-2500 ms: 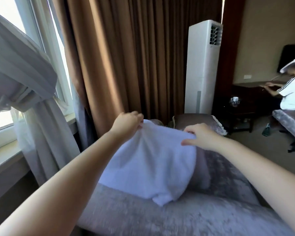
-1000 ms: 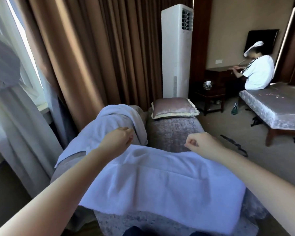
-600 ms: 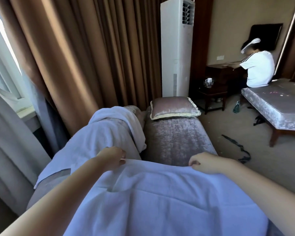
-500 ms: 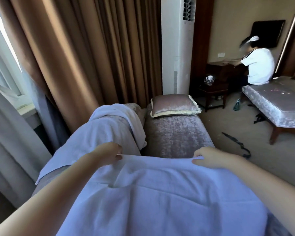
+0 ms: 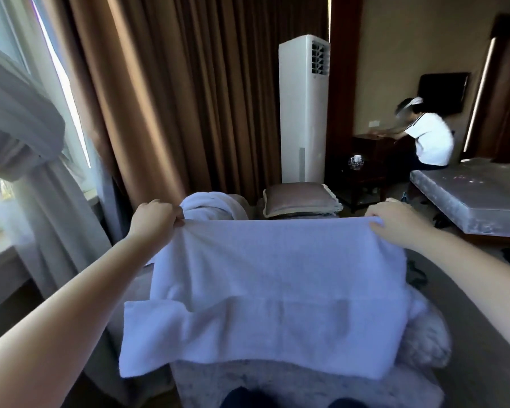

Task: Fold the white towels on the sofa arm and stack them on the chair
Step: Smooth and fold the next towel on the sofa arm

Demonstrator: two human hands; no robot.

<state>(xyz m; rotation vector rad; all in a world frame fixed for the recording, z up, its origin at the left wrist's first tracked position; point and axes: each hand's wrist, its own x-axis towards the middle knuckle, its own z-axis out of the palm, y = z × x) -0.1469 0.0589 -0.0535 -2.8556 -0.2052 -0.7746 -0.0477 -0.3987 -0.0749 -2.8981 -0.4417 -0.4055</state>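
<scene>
My left hand (image 5: 155, 220) pinches the upper left corner of the white towel (image 5: 277, 290), fingers curled over its edge. My right hand (image 5: 395, 223) grips the upper right corner the same way. The towel is stretched between them, raised in front of me, and its lower part lies in a wider layer across the grey sofa (image 5: 277, 381). Just beyond the raised edge a second towel (image 5: 206, 209) sits bunched, seemingly on the sofa arm, though most of it is hidden. A cushion (image 5: 299, 198) lies beside it, below a tall white air conditioner (image 5: 304, 107). Brown curtains (image 5: 174, 98) hang behind. Another person (image 5: 427, 136) in a white top is at a dark table (image 5: 374, 142) far right.
</scene>
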